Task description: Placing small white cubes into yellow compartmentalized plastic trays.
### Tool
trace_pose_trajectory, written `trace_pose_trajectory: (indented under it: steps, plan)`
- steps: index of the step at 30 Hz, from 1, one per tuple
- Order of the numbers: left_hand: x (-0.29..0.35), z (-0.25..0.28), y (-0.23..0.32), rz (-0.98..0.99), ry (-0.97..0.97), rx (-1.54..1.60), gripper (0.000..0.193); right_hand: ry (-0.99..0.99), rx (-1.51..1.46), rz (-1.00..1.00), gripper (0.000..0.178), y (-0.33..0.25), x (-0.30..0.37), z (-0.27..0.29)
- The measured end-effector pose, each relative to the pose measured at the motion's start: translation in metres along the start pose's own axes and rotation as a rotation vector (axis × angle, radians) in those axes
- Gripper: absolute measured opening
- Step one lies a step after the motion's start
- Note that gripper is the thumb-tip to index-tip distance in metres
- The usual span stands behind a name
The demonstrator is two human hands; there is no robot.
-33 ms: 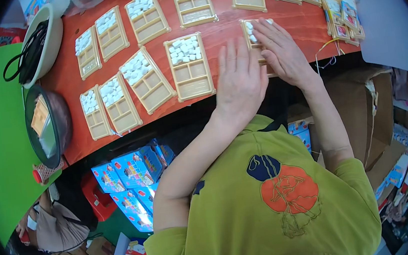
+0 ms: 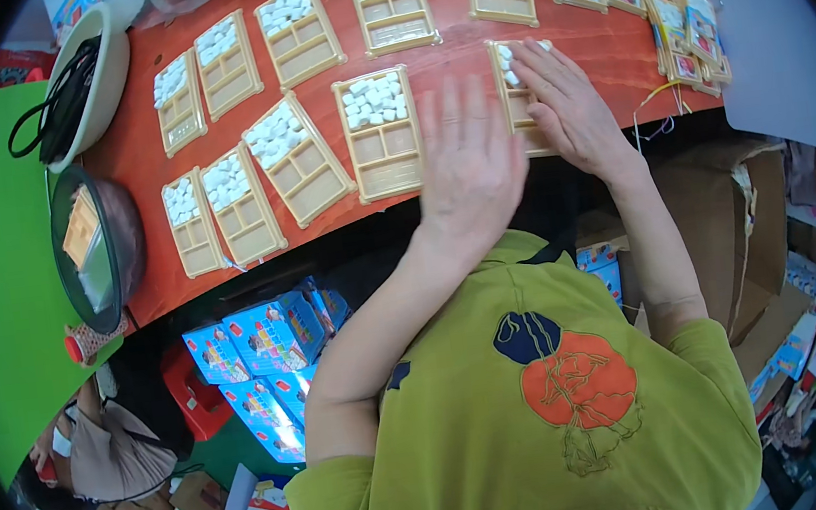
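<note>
My right hand (image 2: 573,115) lies with fingers extended over a beige compartment tray (image 2: 516,107), covering much of it; a few white pieces show at its far end. To its left, my left hand (image 2: 471,167) is slightly blurred, palm down with fingers stretched out. It hovers by the right edge of another beige tray (image 2: 386,177), whose far compartment holds small white cube-like pieces (image 2: 374,102). I cannot tell whether it touches that tray. Nothing shows in either hand.
More part-filled trays (image 2: 308,191) stand in two rows on the red table (image 2: 596,52). Packaged sets (image 2: 685,32) are piled at the right. A white basin (image 2: 102,83) and dark bowl (image 2: 129,236) stand left. Blue boxes (image 2: 271,336) are below; another person (image 2: 123,449) is lower left.
My left hand has moved slightly left, away from my right hand and closer to the neighbouring tray. My right hand has barely moved.
</note>
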State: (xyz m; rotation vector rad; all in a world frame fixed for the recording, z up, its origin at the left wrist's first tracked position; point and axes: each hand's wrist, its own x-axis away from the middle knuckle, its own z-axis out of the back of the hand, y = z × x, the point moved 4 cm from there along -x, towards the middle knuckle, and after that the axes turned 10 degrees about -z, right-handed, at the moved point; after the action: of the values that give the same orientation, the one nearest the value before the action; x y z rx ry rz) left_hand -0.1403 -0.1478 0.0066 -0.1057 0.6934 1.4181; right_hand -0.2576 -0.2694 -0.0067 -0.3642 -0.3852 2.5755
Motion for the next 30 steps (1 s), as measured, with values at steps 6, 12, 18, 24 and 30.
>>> trace_pose_trajectory:
  steps: [6,12,18,24,30]
  plan:
    - [0.028,0.023,-0.065,0.153,-0.162,-0.090,0.070,-0.027,0.067,-0.022,0.055,-0.015,0.000,0.001]
    - [0.020,0.018,-0.061,0.123,-0.228,-0.134,0.070,-0.104,0.104,-0.084,0.053,-0.016,-0.005,0.007]
    - [0.018,0.020,-0.065,0.127,-0.253,-0.144,0.070,0.047,-0.112,-0.133,0.041,0.004,-0.045,0.031]
    - [0.012,0.018,-0.062,0.122,-0.217,-0.097,0.071,0.200,0.162,-0.159,0.054,0.059,-0.120,-0.003]
    - [0.020,0.024,-0.062,0.131,-0.243,-0.100,0.070,0.061,0.349,-0.142,0.056,0.051,-0.127,-0.013]
